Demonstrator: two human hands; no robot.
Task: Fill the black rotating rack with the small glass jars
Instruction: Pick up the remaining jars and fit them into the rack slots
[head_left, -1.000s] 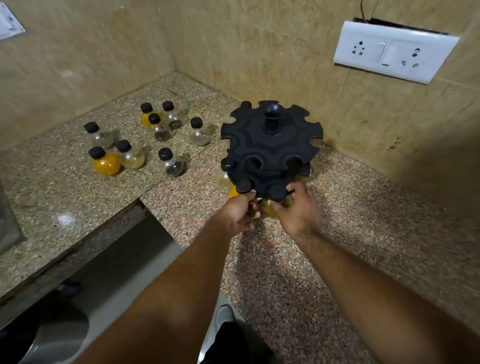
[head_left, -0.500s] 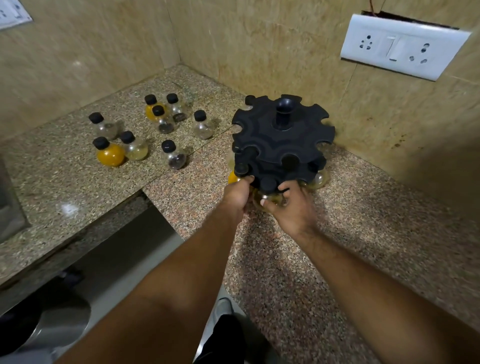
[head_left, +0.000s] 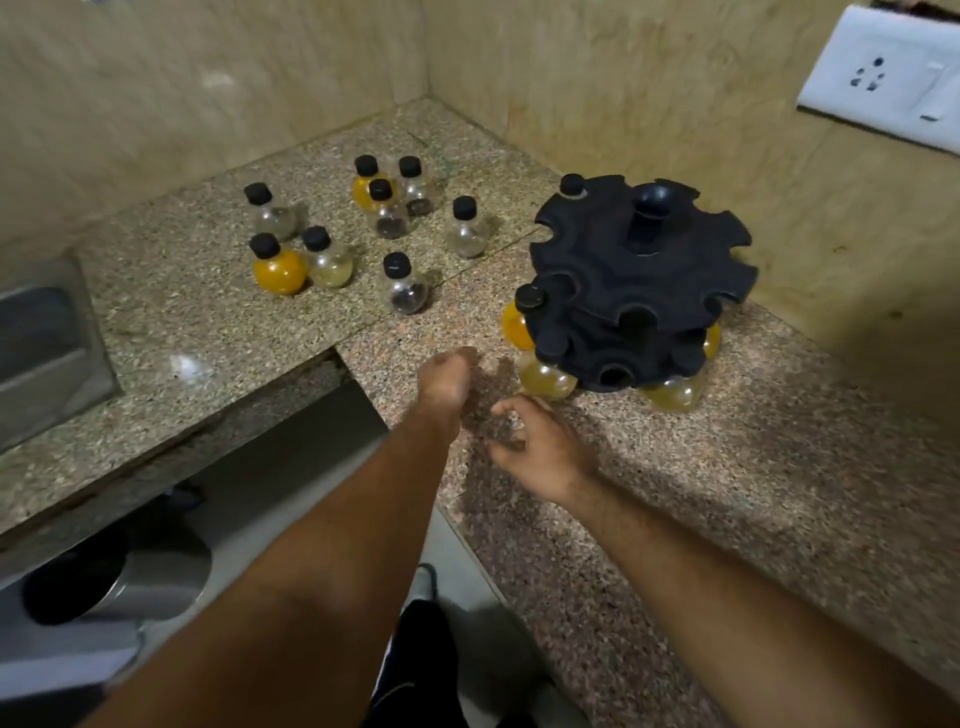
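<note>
The black rotating rack (head_left: 641, 270) stands on the counter near the right wall, with two notched tiers. Several small jars hang in its lower tier, among them a yellow-filled jar (head_left: 546, 378) at the front left and an orange jar (head_left: 516, 325) beside it. One black cap (head_left: 572, 184) sits in a far notch of the top tier. Several loose jars (head_left: 332, 260) with black caps stand in a group to the left. My left hand (head_left: 445, 383) hovers empty left of the rack, fingers curled loosely. My right hand (head_left: 535, 447) is empty, fingers apart, just below the rack.
A granite counter (head_left: 727, 493) runs along two tiled walls into a corner. A white socket plate (head_left: 883, 78) is on the right wall. A steel sink edge (head_left: 47, 353) lies at the left. Below the counter gap stands a metal bin (head_left: 114, 587).
Both hands have let go of the rack's lower front and pulled back toward me. The jar they were seating now hangs in the lower tier.
</note>
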